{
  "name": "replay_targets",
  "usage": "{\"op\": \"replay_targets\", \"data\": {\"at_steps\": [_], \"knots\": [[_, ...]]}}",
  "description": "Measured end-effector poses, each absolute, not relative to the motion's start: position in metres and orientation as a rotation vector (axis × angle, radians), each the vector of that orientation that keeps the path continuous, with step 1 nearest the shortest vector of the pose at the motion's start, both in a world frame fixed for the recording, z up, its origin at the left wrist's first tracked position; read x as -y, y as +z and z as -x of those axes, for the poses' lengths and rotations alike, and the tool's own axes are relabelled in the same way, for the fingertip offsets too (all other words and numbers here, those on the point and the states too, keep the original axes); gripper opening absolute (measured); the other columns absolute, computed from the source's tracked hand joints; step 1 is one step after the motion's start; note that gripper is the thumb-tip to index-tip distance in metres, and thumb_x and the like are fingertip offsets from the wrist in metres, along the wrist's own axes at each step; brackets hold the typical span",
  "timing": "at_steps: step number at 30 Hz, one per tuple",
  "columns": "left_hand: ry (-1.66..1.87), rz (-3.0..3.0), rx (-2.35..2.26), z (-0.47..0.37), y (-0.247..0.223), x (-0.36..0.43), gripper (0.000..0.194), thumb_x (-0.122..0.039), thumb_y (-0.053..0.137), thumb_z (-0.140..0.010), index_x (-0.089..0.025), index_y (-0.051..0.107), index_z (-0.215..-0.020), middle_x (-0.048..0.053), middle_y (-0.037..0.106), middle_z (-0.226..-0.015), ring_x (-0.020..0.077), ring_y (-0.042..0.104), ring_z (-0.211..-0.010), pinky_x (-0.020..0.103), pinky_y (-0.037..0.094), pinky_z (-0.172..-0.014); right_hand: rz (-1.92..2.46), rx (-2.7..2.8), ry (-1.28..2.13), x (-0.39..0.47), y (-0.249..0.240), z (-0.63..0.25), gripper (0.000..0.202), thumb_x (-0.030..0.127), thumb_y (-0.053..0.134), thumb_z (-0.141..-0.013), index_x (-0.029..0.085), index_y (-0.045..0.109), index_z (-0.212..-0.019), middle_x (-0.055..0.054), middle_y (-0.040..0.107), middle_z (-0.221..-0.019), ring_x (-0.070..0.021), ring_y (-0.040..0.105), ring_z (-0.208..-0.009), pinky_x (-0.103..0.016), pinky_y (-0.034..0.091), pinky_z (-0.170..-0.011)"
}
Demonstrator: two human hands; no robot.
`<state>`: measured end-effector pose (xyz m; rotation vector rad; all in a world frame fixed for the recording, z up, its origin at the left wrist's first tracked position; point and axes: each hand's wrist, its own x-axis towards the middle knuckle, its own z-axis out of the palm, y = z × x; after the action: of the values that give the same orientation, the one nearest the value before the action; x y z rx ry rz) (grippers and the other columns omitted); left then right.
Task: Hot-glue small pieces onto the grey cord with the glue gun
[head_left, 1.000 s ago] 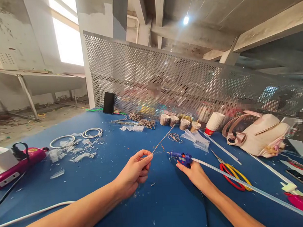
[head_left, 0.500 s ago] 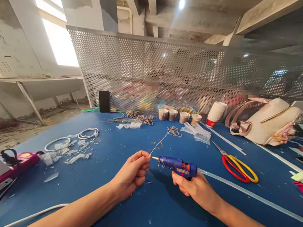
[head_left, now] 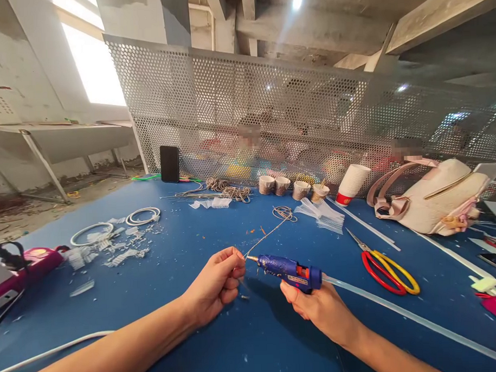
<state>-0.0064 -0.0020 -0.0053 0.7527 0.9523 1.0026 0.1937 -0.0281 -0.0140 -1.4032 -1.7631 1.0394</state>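
Between the thumb and fingers of my left hand (head_left: 219,282) is pinched the end of a thin beige cord (head_left: 266,235), which runs up and right to a small loose coil (head_left: 285,213) on the table. My right hand (head_left: 317,308) is wrapped round the grip of a blue glue gun (head_left: 285,269). The gun's nozzle points left and sits at the cord, right beside my left fingertips. A long translucent glue stick (head_left: 399,315) comes out of the gun's back end toward the lower right.
On the blue table (head_left: 188,351) lie scissors (head_left: 383,268), white rings (head_left: 143,216), plastic scraps (head_left: 124,257), a power strip (head_left: 35,264) and cord bundles (head_left: 232,192). Farther back stand several small cups (head_left: 301,190), stacked paper cups (head_left: 353,183), a phone (head_left: 169,164) and a bag (head_left: 439,201).
The view has shifted slightly. The gun's nozzle is a little closer to the left fingertips, along the cord; both hands keep their grips.
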Motion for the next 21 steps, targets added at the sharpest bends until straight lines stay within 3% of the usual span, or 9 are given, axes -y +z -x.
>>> {"op": "replay_targets", "data": {"at_steps": [5, 10, 21], "knots": [[1.001, -0.768, -0.957, 0.0065, -0.0067, 0.0017, 0.016, -0.019, 0.057, -0.063, -0.020, 0.042, -0.064, -0.010, 0.036, -0.048, 0.0007, 0.015, -0.036, 0.013, 0.005, -0.033, 1.451, 1.807, 0.915, 0.0296, -0.0138, -0.1943, 0.033, 0.047, 0.049, -0.080, 0.019, 0.062, -0.068, 0.001, 0.050, -0.051, -0.0141, 0.048, -0.050, -0.023, 0.039, -0.046], [1.002, -0.775, -0.939, 0.0075, -0.0082, 0.0007, 0.015, -0.019, 0.057, -0.062, -0.020, 0.042, -0.063, -0.010, 0.036, -0.048, 0.0006, 0.014, -0.036, 0.014, 0.004, -0.033, 1.458, 1.862, 0.784, 0.0303, -0.0112, -0.1926, 0.033, 0.044, 0.050, -0.079, 0.020, 0.060, -0.058, 0.001, 0.048, -0.045, -0.0155, 0.051, -0.049, -0.025, 0.041, -0.048], [1.000, -0.782, -0.943, 0.0061, -0.0065, 0.0021, 0.016, -0.018, 0.056, -0.061, -0.020, 0.040, -0.062, -0.010, 0.036, -0.048, 0.0000, 0.014, -0.035, 0.013, 0.005, -0.033, 1.493, 1.783, 0.734, 0.0296, -0.0144, -0.1915, 0.031, 0.048, 0.053, -0.074, 0.022, 0.064, -0.062, -0.003, 0.059, -0.057, -0.0216, 0.059, -0.068, -0.027, 0.048, -0.060]]}}
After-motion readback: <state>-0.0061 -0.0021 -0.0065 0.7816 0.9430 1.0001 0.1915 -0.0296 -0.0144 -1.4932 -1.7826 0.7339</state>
